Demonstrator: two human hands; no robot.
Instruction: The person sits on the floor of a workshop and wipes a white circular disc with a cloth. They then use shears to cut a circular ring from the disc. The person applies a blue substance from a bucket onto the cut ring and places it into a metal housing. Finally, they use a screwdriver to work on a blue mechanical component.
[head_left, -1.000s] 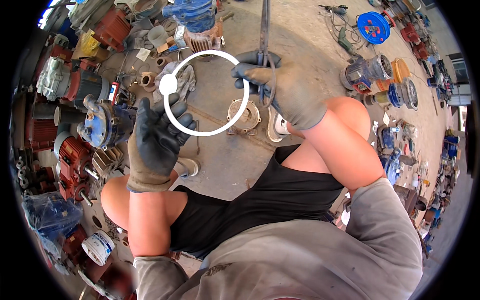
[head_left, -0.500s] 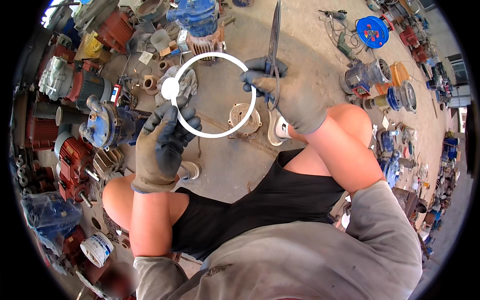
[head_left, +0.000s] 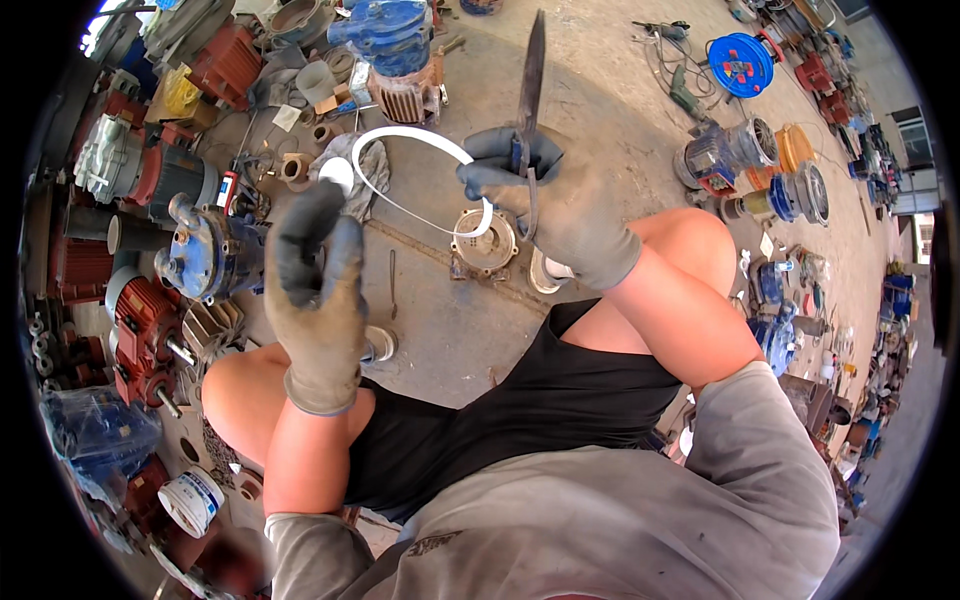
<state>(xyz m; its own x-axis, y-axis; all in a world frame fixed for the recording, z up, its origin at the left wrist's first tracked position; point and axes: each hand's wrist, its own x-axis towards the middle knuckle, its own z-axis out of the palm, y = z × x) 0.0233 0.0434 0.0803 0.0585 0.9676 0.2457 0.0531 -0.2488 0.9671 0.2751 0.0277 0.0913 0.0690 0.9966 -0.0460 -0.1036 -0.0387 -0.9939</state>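
Note:
A thin white band (head_left: 410, 132) curves in a wide loop between my two gloved hands. At its left end is a white round piece (head_left: 337, 172), right at the curled fingertips of my left hand (head_left: 318, 290); its lower edge is hidden behind the glove. My right hand (head_left: 560, 195) pinches the band's right side. The same hand also grips a pair of dark scissors (head_left: 532, 85), blades pointing up and away and seemingly together. A round metal cover (head_left: 484, 243) with a flanged rim lies on the floor beyond the loop.
Left of me stand a blue pump housing (head_left: 212, 250), red motors (head_left: 140, 325) and a white bucket (head_left: 192, 502). A blue motor unit (head_left: 385, 40) is ahead, near a grey rag (head_left: 368, 180). At right are a blue cable reel (head_left: 740, 65), a drill (head_left: 685, 95) and more motors (head_left: 715, 155).
The loop has tilted, turning from a nearly full circle to a flattened oval. My left hand has turned and its fingers have curled more. My right hand has shifted slightly left with the scissors.

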